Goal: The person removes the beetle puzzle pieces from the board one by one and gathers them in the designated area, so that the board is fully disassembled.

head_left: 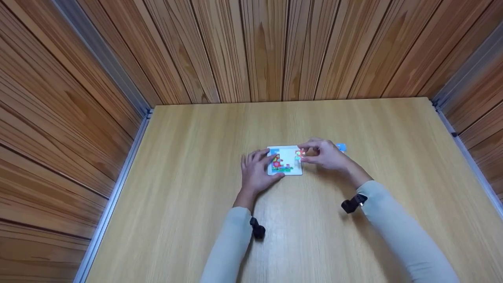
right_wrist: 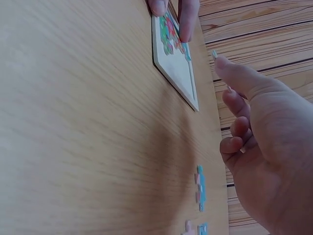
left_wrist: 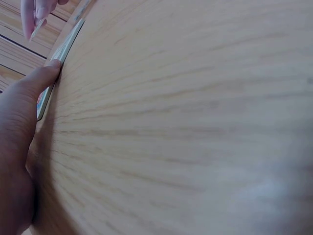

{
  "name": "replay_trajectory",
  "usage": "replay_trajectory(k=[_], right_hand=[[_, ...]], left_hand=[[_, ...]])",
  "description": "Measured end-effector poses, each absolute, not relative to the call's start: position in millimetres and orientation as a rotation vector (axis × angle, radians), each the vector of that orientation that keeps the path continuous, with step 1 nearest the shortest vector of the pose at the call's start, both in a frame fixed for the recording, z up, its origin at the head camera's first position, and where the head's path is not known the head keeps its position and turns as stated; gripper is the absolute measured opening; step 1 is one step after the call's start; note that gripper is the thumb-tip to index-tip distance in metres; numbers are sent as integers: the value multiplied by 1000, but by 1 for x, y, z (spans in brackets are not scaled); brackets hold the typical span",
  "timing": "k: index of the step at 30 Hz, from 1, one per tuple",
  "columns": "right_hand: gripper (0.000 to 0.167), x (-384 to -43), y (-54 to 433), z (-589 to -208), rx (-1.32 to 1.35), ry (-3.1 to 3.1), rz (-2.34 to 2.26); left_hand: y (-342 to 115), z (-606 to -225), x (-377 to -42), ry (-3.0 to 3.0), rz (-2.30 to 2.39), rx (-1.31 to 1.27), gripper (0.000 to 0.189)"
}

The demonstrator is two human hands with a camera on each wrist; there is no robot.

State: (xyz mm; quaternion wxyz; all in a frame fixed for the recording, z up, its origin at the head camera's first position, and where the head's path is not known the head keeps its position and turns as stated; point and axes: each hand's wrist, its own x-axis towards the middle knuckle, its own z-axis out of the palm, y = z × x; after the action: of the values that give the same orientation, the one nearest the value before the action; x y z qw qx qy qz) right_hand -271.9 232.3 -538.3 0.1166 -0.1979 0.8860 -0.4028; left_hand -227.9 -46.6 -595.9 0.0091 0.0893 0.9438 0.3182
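Puzzle board (head_left: 289, 154) sits mid-frame in the head view, the left hand (head_left: 257, 173) spread over its left side; at its right side, the right hand's (head_left: 324, 154) grip narrows on one piece (head_left: 300, 152). Left wrist view, upper left: the left hand presses the board's edge — ease that and it might skid. Right wrist view, upper right: the piece is raised — a slack pinch could drop it; loose pieces (right_wrist: 201, 188) lie low in frame.

White puzzle tray (head_left: 287, 155); red, green and blue picture pieces (head_left: 276, 163) towards its eight o'clock; blue loose piece (head_left: 341, 147) at three o'clock; tan, grained tabletop (head_left: 298, 220)
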Motion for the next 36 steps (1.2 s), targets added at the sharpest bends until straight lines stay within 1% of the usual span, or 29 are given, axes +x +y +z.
replay_trajectory(k=[4, 10, 20, 28, 36], right_hand=[[51, -270, 240, -535, -552, 2578, -1184], [47, -272, 254, -532, -607, 2613, -1198], [45, -274, 280, -525, -621, 2648, -1168], [46, -273, 298, -519, -553, 2641, -1151], [44, -268, 310, -528, -546, 2676, -1090]], left_hand=[[-46, -596, -228, 2953, 997, 285, 74], [-46, -598, -227, 2963, 1007, 292, 74], [-47, -599, -227, 2955, 1024, 297, 74], [-47, -599, -228, 2937, 1048, 294, 75], [-47, -599, -228, 2930, 1045, 290, 75]])
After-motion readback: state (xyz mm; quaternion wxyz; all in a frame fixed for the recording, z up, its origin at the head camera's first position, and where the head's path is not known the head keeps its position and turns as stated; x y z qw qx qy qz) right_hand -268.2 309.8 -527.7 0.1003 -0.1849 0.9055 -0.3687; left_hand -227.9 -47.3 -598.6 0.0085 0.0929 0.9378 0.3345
